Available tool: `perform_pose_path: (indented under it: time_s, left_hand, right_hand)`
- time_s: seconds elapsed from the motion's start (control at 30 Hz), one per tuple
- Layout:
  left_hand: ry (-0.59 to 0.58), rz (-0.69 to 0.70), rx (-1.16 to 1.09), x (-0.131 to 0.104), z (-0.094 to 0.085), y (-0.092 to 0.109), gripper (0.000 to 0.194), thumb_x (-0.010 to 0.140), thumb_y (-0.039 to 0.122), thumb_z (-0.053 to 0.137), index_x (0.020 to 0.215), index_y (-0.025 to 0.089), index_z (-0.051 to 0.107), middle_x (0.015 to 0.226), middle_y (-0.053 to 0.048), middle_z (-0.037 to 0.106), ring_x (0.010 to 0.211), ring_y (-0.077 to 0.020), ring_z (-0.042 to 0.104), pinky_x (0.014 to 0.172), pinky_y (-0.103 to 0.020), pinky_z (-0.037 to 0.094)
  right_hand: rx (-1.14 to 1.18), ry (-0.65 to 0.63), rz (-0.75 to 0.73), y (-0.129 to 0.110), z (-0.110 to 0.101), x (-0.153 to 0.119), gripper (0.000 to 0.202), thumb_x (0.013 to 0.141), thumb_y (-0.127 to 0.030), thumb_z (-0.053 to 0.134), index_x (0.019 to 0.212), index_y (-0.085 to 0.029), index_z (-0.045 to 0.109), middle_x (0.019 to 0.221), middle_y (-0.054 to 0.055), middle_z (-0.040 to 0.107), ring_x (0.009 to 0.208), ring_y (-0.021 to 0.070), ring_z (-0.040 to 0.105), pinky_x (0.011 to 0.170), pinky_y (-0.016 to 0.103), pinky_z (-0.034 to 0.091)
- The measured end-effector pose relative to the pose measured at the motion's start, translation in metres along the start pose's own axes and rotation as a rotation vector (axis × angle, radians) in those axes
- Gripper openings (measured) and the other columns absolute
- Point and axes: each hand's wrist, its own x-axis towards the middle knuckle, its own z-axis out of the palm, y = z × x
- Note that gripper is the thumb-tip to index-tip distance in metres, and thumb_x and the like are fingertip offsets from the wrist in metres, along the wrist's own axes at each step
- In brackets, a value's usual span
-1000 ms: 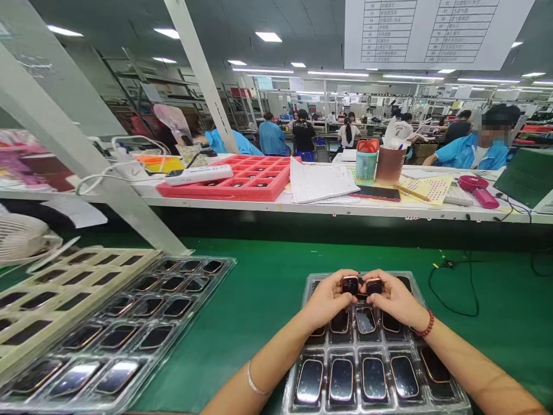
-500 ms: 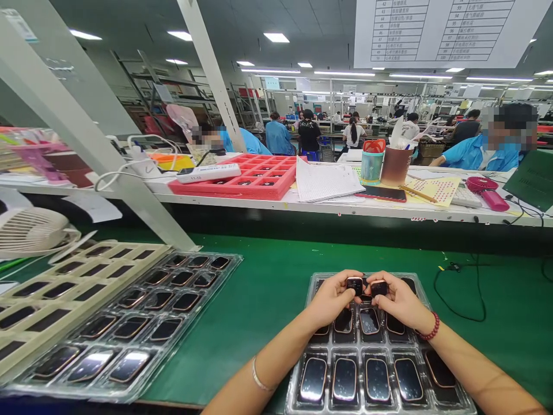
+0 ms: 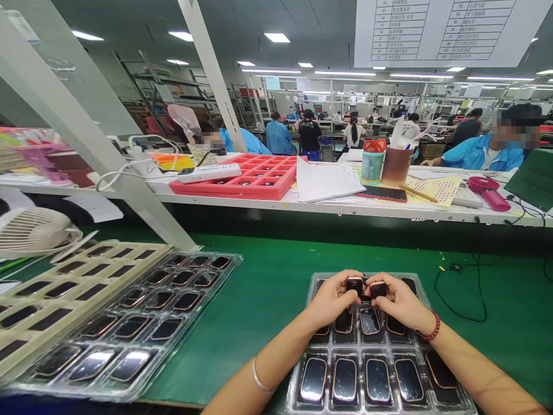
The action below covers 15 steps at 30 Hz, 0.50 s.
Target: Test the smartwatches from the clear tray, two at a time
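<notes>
Above the far rows of a clear plastic tray [image 3: 327, 350], my left hand [image 3: 336, 298] pinches a small dark watch body [image 3: 355, 285] with a gold rim. Close beside it, my right hand [image 3: 400, 302] holds a second dark watch body [image 3: 378, 289] between thumb and fingers. The two pieces are raised side by side, a small gap apart. In the tray's pockets below lie several gold-rimmed watch bodies [image 3: 377, 379], dark faces up. Part of the far row is hidden behind my hands.
On the left are another clear tray [image 3: 173, 346] and a beige tray [image 3: 151, 252], both holding watch pieces, beside a white fan [image 3: 34, 230]. A shelf [image 3: 259, 207] across the back carries a red tray [image 3: 276, 190]. A black cable [image 3: 460, 308] lies right. People sit beyond.
My hands and the two watch bodies stay almost in place, with the right piece tilted slightly. The person in blue at the back right has shifted a little.
</notes>
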Motion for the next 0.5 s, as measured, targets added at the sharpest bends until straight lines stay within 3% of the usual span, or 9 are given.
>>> perform_pose_path:
  time_s: [0.13,0.33,0.5]
  left_hand:
    - [0.018,-0.01,0.001,-0.0004,-0.0006,0.0005,0.025,0.078,0.026,0.053,0.101,0.014,0.055,0.084,-0.005,0.061,0.06,-0.0102,0.058,0.055,-0.021,0.043]
    - [0.015,0.024,-0.029,-0.0002,0.001,0.0006,0.028,0.071,0.02,0.06,0.098,0.014,0.056,0.084,-0.004,0.062,0.064,-0.0111,0.058,0.064,-0.025,0.048]
    - [0.001,0.006,-0.04,-0.0001,0.0002,-0.0004,0.025,0.074,0.022,0.056,0.098,0.013,0.056,0.082,-0.005,0.061,0.067,-0.0125,0.058,0.061,-0.025,0.048]
  right_hand:
    - [0.006,-0.014,0.049,0.0001,-0.0022,-0.0008,0.023,0.083,-0.014,0.045,0.103,-0.02,0.054,0.091,0.005,0.062,0.07,0.0141,0.061,0.06,0.026,0.049]
    - [0.015,-0.022,0.045,0.0003,-0.0024,-0.0013,0.028,0.078,-0.01,0.049,0.104,-0.02,0.053,0.094,0.004,0.061,0.073,0.014,0.061,0.063,0.026,0.049]
    - [0.006,-0.019,0.056,0.0025,-0.0025,-0.0002,0.021,0.084,-0.018,0.046,0.103,-0.018,0.054,0.09,0.005,0.062,0.068,0.0139,0.061,0.059,0.026,0.049]
